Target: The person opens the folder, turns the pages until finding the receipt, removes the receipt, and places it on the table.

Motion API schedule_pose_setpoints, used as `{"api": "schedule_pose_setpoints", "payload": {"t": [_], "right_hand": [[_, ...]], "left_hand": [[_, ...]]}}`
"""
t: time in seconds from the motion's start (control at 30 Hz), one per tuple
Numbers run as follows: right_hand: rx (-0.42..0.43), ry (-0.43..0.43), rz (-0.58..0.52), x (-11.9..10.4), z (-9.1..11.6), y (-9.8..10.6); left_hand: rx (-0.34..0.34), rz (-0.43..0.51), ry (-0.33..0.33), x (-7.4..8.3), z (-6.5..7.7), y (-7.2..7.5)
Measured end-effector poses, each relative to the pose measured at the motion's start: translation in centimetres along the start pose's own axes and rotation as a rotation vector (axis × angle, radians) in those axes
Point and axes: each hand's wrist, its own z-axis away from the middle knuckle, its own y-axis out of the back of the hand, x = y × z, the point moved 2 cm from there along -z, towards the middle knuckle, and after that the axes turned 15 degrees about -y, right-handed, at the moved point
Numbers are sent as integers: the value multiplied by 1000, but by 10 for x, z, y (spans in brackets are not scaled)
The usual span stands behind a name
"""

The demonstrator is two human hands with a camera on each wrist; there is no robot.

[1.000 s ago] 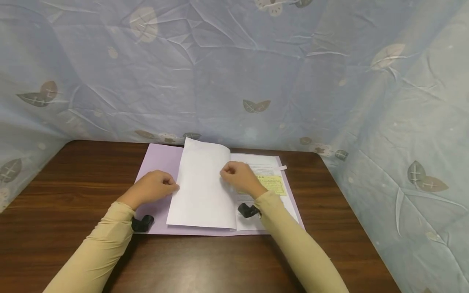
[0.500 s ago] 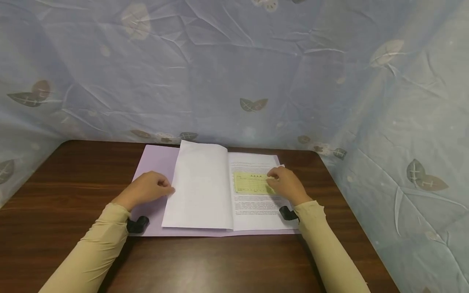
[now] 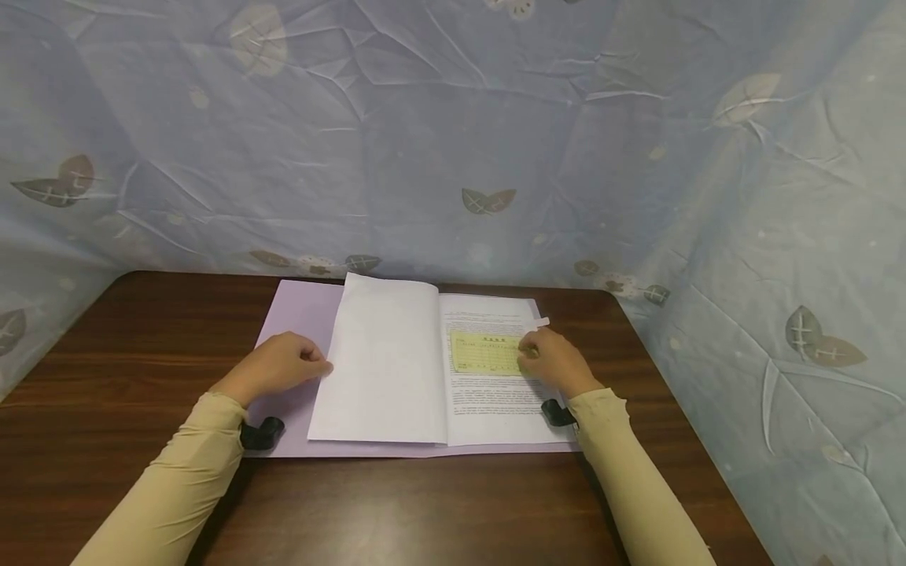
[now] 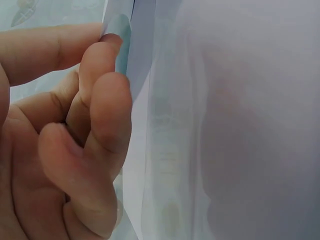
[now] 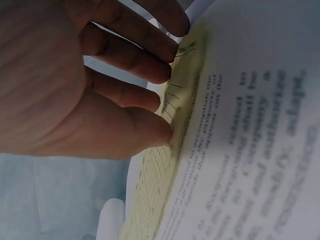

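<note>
An open lilac folder bears stapled-looking white sheets, with a blank page turned over to the left. My left hand pinches that page's left edge; the left wrist view shows the paper edge curling at the fingertips. On the printed page at the right lies a yellow slip with a ruled table. My right hand rests at the slip's right end. In the right wrist view its bent fingers and thumb touch the yellow slip, which lies against the print.
A small white tab juts from the right edge of the sheets. The folder lies on a dark wooden table. Pale blue patterned cloth hangs behind and at both sides. Black wrist cameras sit at both cuffs.
My right hand has moved from the turned page's fold rightward to the yellow slip, exposing more of the print. My left hand stays at the page edge, shifted slightly left in view.
</note>
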Motion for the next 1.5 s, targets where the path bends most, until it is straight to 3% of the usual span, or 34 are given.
{"api": "schedule_pose_setpoints", "payload": {"t": [0.47, 0.73, 0.93, 1.33, 1.5], "right_hand": [[-13, -5, 26, 1, 1, -2], [-11, -8, 17, 1, 2, -2], [-7, -1, 12, 2, 3, -2], [-10, -28, 2, 1, 4, -1], [-12, -28, 3, 1, 3, -1]], "left_hand": [[-55, 4, 31, -4, 5, 1], [-85, -14, 59, -11, 4, -10], [-58, -74, 75, -9, 5, -18], [36, -258, -5, -8, -2, -19], [-54, -255, -106, -6, -3, -23]]}}
